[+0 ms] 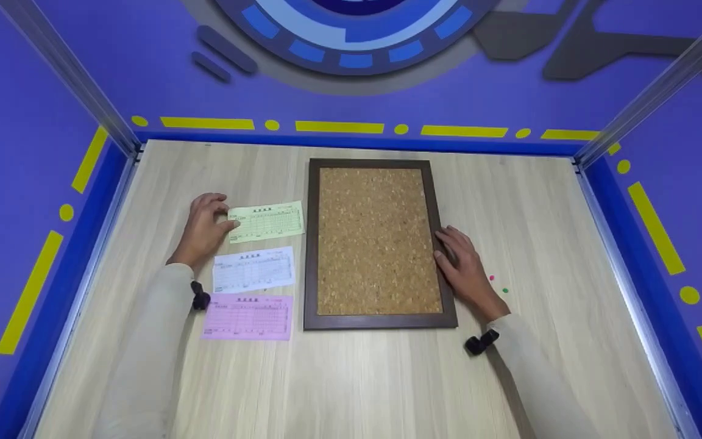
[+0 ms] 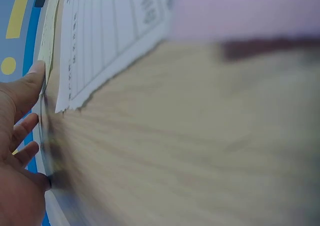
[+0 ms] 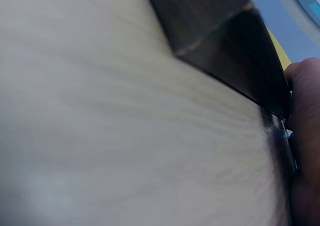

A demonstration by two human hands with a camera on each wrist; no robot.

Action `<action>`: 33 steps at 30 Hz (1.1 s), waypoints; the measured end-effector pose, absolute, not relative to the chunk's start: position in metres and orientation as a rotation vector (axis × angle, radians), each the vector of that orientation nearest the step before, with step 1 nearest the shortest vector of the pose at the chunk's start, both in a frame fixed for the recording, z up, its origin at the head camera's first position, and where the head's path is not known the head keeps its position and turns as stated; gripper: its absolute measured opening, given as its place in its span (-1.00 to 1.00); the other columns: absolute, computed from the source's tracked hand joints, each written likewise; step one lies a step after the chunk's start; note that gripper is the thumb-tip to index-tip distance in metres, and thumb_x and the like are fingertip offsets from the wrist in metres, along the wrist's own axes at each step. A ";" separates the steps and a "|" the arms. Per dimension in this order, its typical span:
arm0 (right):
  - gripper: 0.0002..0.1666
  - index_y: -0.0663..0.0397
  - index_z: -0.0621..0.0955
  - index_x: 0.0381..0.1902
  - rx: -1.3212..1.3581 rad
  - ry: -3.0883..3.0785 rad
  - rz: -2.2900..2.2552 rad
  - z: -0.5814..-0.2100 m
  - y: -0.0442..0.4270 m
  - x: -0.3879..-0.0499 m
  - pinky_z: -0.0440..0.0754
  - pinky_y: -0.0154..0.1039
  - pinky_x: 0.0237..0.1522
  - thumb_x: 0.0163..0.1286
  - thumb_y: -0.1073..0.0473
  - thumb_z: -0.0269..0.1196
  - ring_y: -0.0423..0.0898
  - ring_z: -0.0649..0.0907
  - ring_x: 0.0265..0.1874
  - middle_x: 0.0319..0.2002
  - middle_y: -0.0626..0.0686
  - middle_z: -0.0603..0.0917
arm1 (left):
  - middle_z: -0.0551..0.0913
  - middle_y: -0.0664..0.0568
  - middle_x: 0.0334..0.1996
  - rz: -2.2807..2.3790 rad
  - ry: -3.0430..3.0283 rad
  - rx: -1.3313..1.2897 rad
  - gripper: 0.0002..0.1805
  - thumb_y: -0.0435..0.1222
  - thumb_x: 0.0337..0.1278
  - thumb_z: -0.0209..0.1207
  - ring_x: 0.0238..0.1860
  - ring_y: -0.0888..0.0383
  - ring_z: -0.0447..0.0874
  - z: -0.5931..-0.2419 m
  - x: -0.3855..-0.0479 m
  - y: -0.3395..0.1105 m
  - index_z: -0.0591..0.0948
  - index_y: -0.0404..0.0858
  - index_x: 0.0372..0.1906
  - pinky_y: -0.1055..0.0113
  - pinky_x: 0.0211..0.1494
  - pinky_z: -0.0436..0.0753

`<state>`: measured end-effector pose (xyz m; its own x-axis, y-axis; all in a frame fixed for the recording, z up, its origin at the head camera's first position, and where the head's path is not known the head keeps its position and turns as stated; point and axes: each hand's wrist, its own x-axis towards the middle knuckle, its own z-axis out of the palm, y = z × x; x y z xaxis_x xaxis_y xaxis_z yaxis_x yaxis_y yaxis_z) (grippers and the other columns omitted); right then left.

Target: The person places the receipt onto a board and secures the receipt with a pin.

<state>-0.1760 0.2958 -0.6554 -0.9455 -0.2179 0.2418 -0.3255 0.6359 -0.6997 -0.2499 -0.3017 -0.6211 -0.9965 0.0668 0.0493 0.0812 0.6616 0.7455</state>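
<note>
My left hand point(image 1: 202, 235) is at the left end of the green slip point(image 1: 269, 223), its thumb on the paper's edge and apart from the other fingertips. That slip lies on the table point(image 1: 351, 384), left of the cork board point(image 1: 378, 238), the farthest of three; the white slip point(image 1: 255, 269) and then the pink slip point(image 1: 247, 318) come nearer me. My right hand point(image 1: 465, 271) rests against the right side of the board's dark frame point(image 1: 381, 321), fingers and thumb loose, not wrapped round it.

I expect the paper to be feather-light, limp and easily creased, so I'd take it by a short end, lifting a corner first. The board should be stiff and heavier; its thick outer sides offer the surest hold.

The green slip's right end nearly meets the frame, so there's little room that way. Table stretches beyond its far edge toward the back wall point(image 1: 351, 103). Right of my right hand lie a pink dot point(image 1: 492, 278) and a green dot point(image 1: 506, 290).
</note>
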 end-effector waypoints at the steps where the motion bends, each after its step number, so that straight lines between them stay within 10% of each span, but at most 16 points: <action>1: -0.44 0.25 0.55 0.53 0.457 -2.714 1.205 -0.656 0.296 -0.176 0.20 0.26 0.66 0.71 0.14 0.25 0.20 0.30 0.68 0.58 0.26 0.49 | 0.46 -0.31 0.51 -1.276 -2.847 -0.127 -0.73 -0.45 0.37 0.43 0.67 -0.27 0.12 -0.621 -0.250 -0.301 0.67 -0.54 0.02 -0.14 0.75 0.07; 33: -0.44 0.25 0.54 0.54 0.442 -2.725 1.200 -0.652 0.294 -0.175 0.21 0.24 0.67 0.71 0.16 0.25 0.20 0.29 0.68 0.59 0.26 0.46 | 0.53 -0.41 0.45 -1.282 -2.785 -0.140 -0.86 -0.52 0.43 0.28 0.67 -0.37 0.17 -0.620 -0.250 -0.300 0.70 -0.60 -0.11 -0.12 0.77 0.04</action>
<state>-0.1746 0.2944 -0.6520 -0.9484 -0.2128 0.2350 -0.3170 0.6404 -0.6995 -0.2499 -0.3003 -0.6200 -0.9932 0.0522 0.1038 0.1128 0.6472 0.7539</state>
